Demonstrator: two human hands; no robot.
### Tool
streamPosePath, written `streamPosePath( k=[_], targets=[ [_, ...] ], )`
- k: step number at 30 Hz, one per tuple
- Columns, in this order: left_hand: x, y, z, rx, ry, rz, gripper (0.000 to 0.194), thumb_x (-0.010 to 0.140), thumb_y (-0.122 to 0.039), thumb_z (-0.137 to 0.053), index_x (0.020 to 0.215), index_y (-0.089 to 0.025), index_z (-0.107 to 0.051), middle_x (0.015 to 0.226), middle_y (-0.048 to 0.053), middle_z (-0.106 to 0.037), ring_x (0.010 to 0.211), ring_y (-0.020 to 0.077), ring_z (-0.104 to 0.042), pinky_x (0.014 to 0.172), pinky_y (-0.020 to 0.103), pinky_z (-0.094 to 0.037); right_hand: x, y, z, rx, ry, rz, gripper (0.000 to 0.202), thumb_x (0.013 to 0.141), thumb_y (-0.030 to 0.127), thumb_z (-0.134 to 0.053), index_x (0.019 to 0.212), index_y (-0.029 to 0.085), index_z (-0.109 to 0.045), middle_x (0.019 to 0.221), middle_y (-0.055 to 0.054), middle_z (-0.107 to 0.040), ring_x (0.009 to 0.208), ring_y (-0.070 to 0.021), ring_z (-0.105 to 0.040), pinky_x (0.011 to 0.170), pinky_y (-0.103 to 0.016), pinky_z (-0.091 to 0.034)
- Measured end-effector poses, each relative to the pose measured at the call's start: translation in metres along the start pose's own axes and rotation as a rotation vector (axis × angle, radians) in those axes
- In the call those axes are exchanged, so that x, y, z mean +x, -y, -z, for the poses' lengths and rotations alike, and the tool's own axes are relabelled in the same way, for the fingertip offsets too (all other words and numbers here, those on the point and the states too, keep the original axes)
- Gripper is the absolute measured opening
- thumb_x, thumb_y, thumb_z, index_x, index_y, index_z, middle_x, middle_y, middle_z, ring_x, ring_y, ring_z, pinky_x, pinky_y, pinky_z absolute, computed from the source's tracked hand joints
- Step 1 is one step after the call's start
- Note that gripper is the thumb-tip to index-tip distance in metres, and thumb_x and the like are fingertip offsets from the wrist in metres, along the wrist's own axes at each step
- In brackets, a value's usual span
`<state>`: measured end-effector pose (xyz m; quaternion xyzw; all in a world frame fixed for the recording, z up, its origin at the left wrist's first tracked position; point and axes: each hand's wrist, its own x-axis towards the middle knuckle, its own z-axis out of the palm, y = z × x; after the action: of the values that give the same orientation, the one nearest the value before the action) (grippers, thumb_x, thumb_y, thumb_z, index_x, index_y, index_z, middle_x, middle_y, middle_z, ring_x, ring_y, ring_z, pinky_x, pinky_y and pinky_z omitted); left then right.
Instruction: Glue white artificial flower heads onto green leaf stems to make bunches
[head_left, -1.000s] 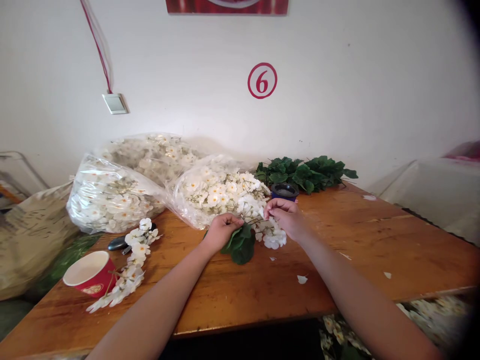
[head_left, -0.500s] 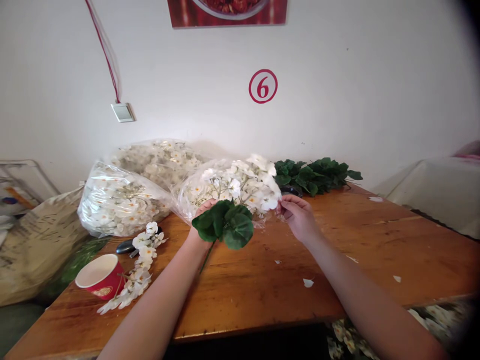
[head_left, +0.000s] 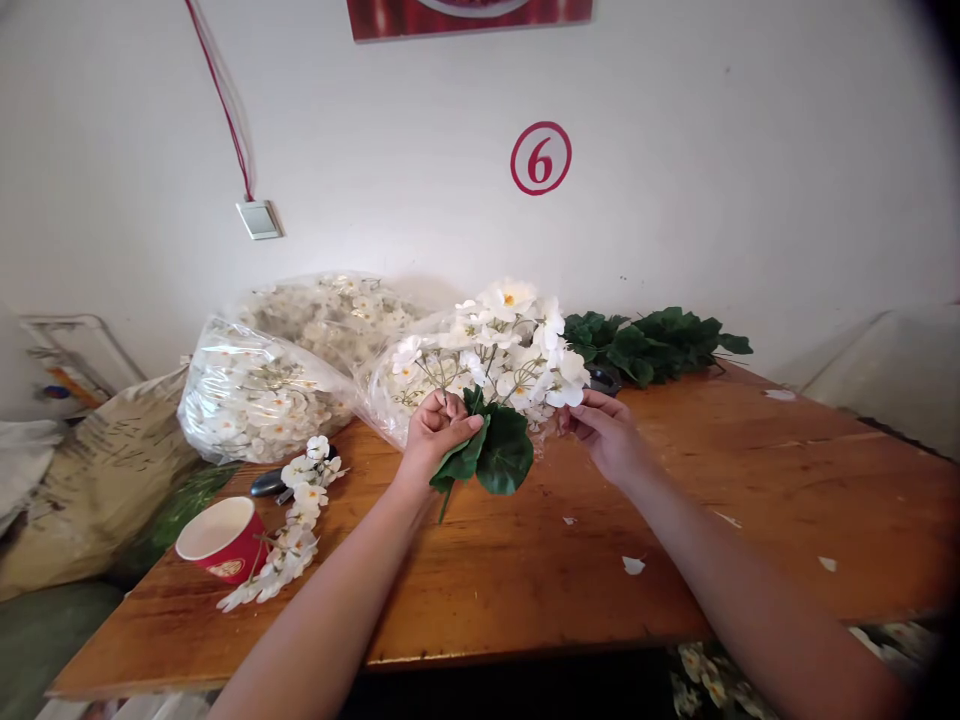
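My left hand (head_left: 442, 430) is closed around the base of an artificial flower spray, thumb pressed on its round green leaves (head_left: 506, 450). A short green stem pokes out below the hand. White blossoms (head_left: 510, 300) with yellow centres fan out above the leaves, overlapping a clear bag of similar flowers behind. At the spray's right side, my right hand (head_left: 604, 430) pinches the edge of a white flower (head_left: 564, 378). Its fingertips are partly hidden by the petals.
Plastic bags of white flowers (head_left: 262, 390) lie at the back left. Green leaf bunches (head_left: 660, 345) lie at the back right. A red paper cup (head_left: 225, 540) and a loose white flower strand (head_left: 300, 525) are on the wooden table (head_left: 525, 580), among fallen petals (head_left: 634, 566).
My left hand has turned, so its thumb now shows over the leaves and the blossoms stand higher. My right hand stays at the spray's right edge. The view has shifted slightly.
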<state>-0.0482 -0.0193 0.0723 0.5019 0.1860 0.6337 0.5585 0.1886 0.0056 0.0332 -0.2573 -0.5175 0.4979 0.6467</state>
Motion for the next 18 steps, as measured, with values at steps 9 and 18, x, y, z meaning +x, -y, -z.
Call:
streamPosePath(
  k=[9, 18],
  targets=[
    [-0.0072, -0.0021, -0.0099, 0.019, -0.037, -0.036, 0.044, 0.062, -0.017, -0.082, 0.068, -0.018, -0.039, 0.062, -0.008, -0.041, 0.049, 0.0035, -0.037, 0.049, 0.018, -0.032, -0.0003, -0.0048, 0.0005, 0.009, 0.031, -0.015, 0.010, 0.077, 0.027, -0.072, 0.075, 0.018, -0.068, 0.068, -0.002, -0.064, 0.064, -0.0132, -0.058, 0.060, -0.025, -0.047],
    [-0.0034, 0.0034, -0.0039, -0.125, -0.103, -0.085, 0.041, 0.063, -0.024, -0.083, 0.067, -0.019, -0.042, 0.060, -0.006, -0.043, 0.050, 0.0060, -0.042, 0.049, 0.020, -0.034, -0.0018, -0.0032, -0.0008, 0.001, 0.067, -0.048, 0.007, 0.080, 0.026, -0.069, 0.080, 0.019, -0.067, 0.070, -0.001, -0.061, 0.063, -0.0132, -0.057, 0.060, -0.027, -0.046]
  ],
)
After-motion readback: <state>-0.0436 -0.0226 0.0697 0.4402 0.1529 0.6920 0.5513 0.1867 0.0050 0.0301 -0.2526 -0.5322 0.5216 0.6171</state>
